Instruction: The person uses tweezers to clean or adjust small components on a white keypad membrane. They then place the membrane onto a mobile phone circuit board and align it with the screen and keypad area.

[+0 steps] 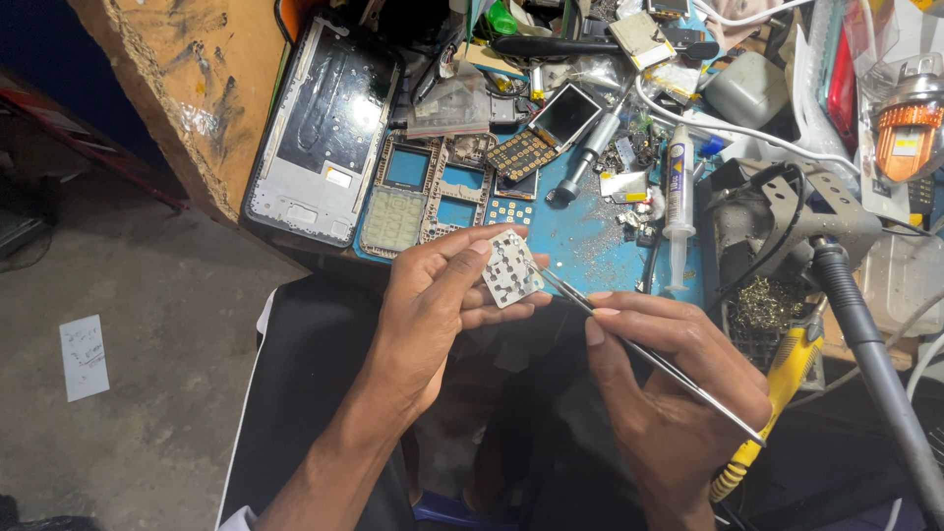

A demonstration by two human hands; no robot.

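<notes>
My left hand (433, 300) pinches a small white keypad membrane sheet (509, 269) between thumb and fingers, holding it up over my lap. My right hand (669, 379) grips slim metal tweezers (629, 339) whose tips touch the sheet's right edge. Both hands hover just in front of the blue work mat (590, 246).
On the mat lie phone keypad frames (425, 202), a phone circuit board (519, 155), a small display (565, 113), a screwdriver (587, 152) and a white syringe (678, 202). A large phone housing (324, 128) lies at the left. A soldering stand (787, 221) and yellow-handled iron (772, 398) sit at the right.
</notes>
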